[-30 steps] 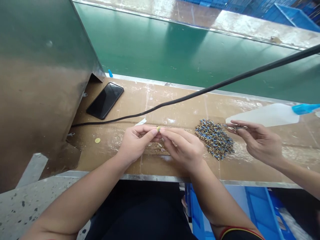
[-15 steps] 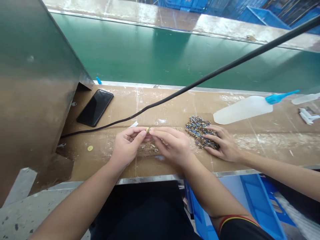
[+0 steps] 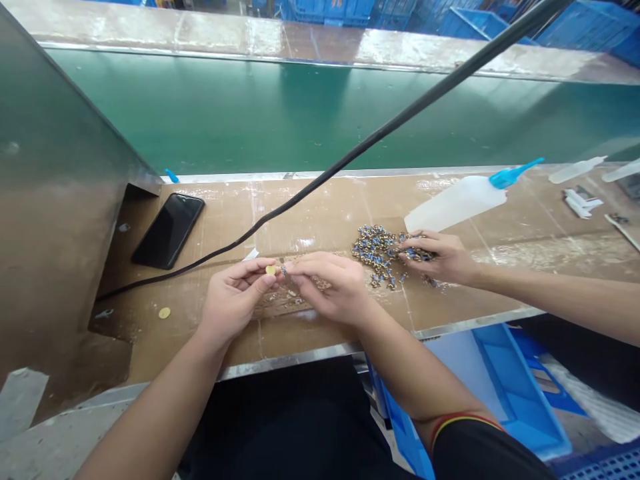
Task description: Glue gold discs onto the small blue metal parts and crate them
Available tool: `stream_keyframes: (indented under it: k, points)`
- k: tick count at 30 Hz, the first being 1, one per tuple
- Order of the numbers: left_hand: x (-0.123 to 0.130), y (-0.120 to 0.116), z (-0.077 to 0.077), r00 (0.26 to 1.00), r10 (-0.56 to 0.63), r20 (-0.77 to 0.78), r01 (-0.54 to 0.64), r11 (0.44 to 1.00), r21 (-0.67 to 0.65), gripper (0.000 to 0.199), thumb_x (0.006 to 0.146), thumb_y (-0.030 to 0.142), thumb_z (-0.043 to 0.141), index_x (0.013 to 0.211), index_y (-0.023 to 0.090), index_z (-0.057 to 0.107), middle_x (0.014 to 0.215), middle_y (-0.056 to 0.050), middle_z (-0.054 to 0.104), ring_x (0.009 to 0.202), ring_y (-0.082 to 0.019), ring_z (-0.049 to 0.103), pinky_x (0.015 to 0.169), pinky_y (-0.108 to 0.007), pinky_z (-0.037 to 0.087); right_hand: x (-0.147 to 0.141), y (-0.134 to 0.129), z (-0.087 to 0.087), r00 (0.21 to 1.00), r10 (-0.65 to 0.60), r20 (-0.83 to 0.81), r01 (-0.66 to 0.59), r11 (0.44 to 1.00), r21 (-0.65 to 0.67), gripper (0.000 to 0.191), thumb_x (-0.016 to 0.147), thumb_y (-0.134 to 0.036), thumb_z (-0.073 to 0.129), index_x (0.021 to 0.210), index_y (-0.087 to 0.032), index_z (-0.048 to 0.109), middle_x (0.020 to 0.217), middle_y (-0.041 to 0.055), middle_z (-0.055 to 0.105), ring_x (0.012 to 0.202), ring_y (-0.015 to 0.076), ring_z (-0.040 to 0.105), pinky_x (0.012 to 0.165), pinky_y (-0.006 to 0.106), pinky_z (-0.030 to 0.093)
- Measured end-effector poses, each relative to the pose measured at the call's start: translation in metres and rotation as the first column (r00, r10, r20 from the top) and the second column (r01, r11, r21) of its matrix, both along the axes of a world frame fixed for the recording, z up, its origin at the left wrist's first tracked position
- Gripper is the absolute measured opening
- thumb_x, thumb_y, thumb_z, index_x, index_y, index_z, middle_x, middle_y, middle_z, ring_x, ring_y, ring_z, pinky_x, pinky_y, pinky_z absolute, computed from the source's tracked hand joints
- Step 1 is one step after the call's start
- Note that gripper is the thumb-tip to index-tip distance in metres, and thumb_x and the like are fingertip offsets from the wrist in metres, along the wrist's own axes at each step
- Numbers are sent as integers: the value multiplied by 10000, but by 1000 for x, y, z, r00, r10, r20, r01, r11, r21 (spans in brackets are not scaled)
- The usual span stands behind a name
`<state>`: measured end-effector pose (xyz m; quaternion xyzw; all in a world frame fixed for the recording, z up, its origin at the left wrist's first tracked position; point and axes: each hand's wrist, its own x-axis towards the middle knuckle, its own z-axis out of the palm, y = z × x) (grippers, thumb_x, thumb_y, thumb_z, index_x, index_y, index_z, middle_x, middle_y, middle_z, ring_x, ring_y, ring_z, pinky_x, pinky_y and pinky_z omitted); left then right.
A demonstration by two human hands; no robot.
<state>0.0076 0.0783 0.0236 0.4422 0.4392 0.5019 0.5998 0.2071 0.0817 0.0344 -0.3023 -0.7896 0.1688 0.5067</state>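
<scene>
My left hand (image 3: 233, 297) pinches a small round yellow disc (image 3: 271, 270) between thumb and fingertips, its flat face turned toward me. Just to its right, my right hand (image 3: 333, 287) grips a tiny blue and metallic part (image 3: 283, 270) in its fingertips, with a narrow gap between part and disc. To the right lies a pile of small blue and brass-coloured parts (image 3: 373, 250). A co-worker's hand (image 3: 445, 257) is curled over the right side of that pile. Another yellow disc (image 3: 165, 313) lies flat on the bench at the left.
A black phone (image 3: 169, 230) lies at the left, beside a metal panel (image 3: 55, 200). A black cable (image 3: 310, 190) crosses above the cardboard-covered bench (image 3: 320, 213). Behind the pile lies a white bottle with a blue nozzle (image 3: 457, 203). Blue crates (image 3: 525, 400) stand below the bench edge.
The disc has turned its face toward me, and the small part is now apart from it. The co-worker's fingers have curled around some parts, spreading the pile. The whole view has shifted.
</scene>
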Motion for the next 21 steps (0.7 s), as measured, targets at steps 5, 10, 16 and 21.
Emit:
stream_keyframes:
  k: [5,10,16,21]
  points:
    - [1,-1,-1,1000,1,16,0,1000,-21,393,742,414,962,1049,197,851,855,-85,801,748,-164,762,750,-241,666,0,-2,3,1000,17,-6,-17,999,-43,219,1025,-99,593,1151,-238,706,1035,24,809,961,167,784,841,316,686]
    - [0,1,-8,998,67,-5,-67,998,-19,388,746,440,951,1043,210,853,954,-87,805,829,-159,758,800,-245,654,19,-1,5,988,-152,6,152,986,-64,161,1002,-150,627,1068,-253,731,989,18,801,850,175,769,734,313,656]
    - [-1,1,-11,995,96,-2,-96,993,-71,338,784,446,922,1026,220,859,882,-69,791,784,-129,718,749,-210,612,46,-5,3,954,-282,98,294,947,-130,141,997,-169,602,999,-226,732,868,15,765,737,171,723,670,312,604]
    - [3,-1,-5,995,82,58,-76,992,-105,355,776,450,922,1026,205,858,894,-82,787,820,-160,725,762,-257,624,34,-4,-3,970,-149,193,172,979,-107,189,986,-127,552,1002,-235,707,896,21,737,770,179,686,684,323,588]
